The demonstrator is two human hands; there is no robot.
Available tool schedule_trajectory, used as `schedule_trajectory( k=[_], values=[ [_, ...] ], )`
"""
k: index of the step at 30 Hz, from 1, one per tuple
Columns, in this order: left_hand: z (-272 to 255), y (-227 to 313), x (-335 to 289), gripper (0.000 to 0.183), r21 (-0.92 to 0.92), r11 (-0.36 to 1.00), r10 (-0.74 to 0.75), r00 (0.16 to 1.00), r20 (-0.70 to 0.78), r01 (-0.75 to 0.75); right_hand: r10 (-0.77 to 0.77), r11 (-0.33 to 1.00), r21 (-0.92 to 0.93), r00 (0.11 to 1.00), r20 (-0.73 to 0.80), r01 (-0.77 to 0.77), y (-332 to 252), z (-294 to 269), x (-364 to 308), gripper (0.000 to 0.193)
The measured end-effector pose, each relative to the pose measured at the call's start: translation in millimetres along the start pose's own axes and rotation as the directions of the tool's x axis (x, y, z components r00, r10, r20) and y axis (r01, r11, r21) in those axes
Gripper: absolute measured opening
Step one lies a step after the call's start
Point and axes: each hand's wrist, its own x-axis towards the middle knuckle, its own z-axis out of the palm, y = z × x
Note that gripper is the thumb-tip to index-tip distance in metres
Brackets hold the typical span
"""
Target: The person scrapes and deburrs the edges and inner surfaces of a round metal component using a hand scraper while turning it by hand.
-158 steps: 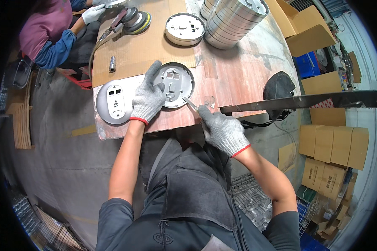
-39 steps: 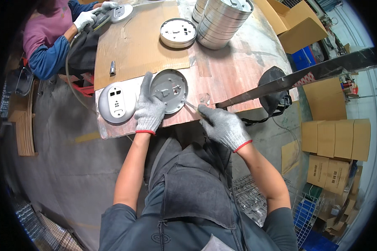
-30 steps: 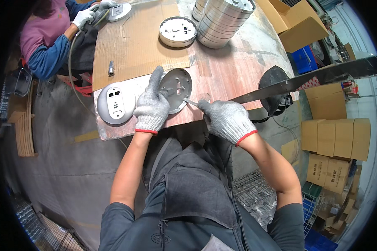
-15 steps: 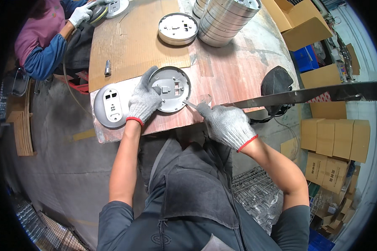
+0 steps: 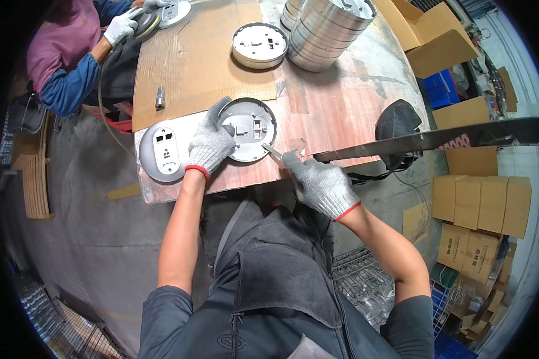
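A round grey metal housing (image 5: pixel 244 118) lies with its hollow side up near the table's front edge. Gloved in grey, my left hand (image 5: pixel 211 142) grips its left rim, thumb inside and fingers along the outer wall. In my right hand (image 5: pixel 324 186), also gloved, is a thin flat metal blade tool (image 5: pixel 273 151); the fist hides its handle. The tool's tip meets the inner edge of the housing at lower right. Left of my left hand rests another round grey housing (image 5: pixel 150 157), face up, with a pale oval panel (image 5: pixel 166 154).
A hollow-side-up round housing (image 5: pixel 259 43) and stacked metal rings (image 5: pixel 326 42) stand farther back. A small metal cylinder (image 5: pixel 160 98) lies on the cardboard sheet (image 5: pixel 203 60). A long metal bar (image 5: pixel 431 139) crosses at right, near a black mesh object (image 5: pixel 396 127). At far left a co-worker's gloved hand (image 5: pixel 123 27) holds a sander.
The view has shifted slightly, so the table and housings appear a little to the right. The tool's tip stays at the housing's lower right edge, and both hands keep their grips.
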Motion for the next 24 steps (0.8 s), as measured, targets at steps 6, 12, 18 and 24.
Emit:
schedule_trajectory(
  k=[6,12,18,24],
  values=[
    [2,0,-2,0.065,0.056,0.996,0.066,0.997,-0.029,-0.064,0.058,0.995,0.073,0.997,0.049,-0.062,-7,3,1,0.035],
    [6,-5,-8,0.063,0.041,0.990,0.140,0.987,-0.083,-0.137,0.176,0.941,0.297,0.984,-0.027,-0.160,0,-19,-4,0.043],
    [5,5,-19,0.067,0.150,0.966,0.232,0.960,-0.158,-0.209,0.055,0.995,0.082,0.995,0.085,-0.062,-4,-47,-1,0.030],
    [1,25,-28,0.063,0.075,0.962,0.271,0.956,-0.114,-0.263,0.016,0.999,-0.039,0.980,0.196,-0.008,-12,-64,19,0.019]
  ],
)
